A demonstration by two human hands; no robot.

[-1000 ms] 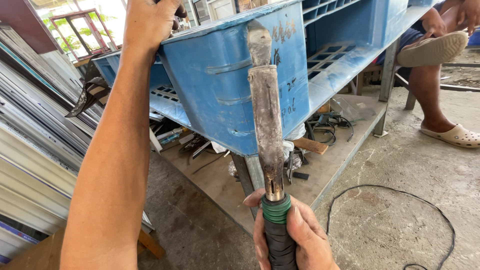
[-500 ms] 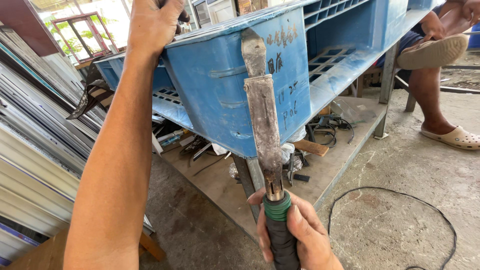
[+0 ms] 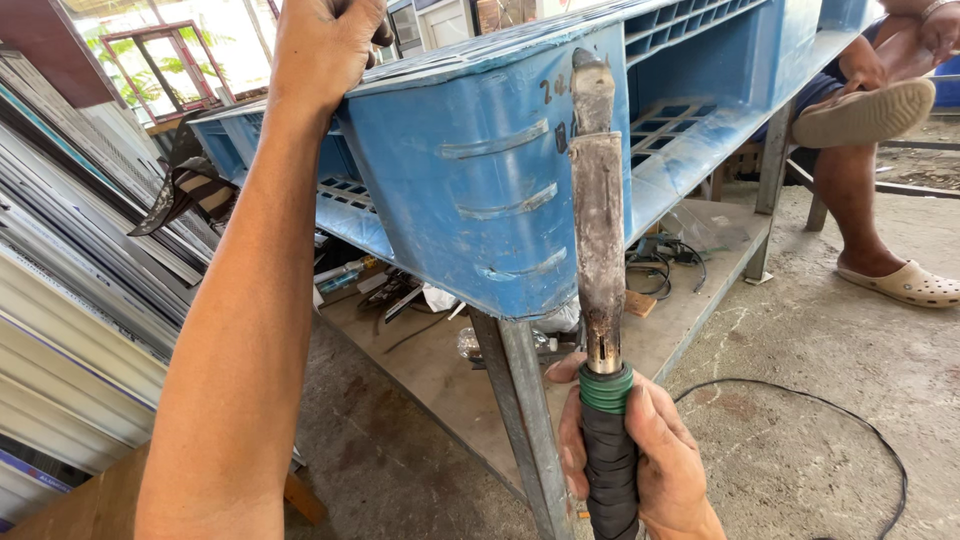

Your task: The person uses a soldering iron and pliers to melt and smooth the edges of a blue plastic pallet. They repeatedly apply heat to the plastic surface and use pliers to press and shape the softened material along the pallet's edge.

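Blue plastic pallet lies on a metal-legged worktop; the left hand clenches its top edge. The right hand grasps a rusty blade upright against the pallet's corner. Cables clutter the lower shelf above concrete floor; another person's sandalled foot rests nearby.

Blue plastic pallet, rusty grey-brown blade, black-wrapped handle with a green band.

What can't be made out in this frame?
Head view only:
- Left hand: fingertips hidden over the blue pallet top edge.
- Tool: handle end cut off by the bottom edge, grip covered by the right hand.
- Seated person: cut off by the top-right edges.
- Items on the lower shelf: too small, shadowed.
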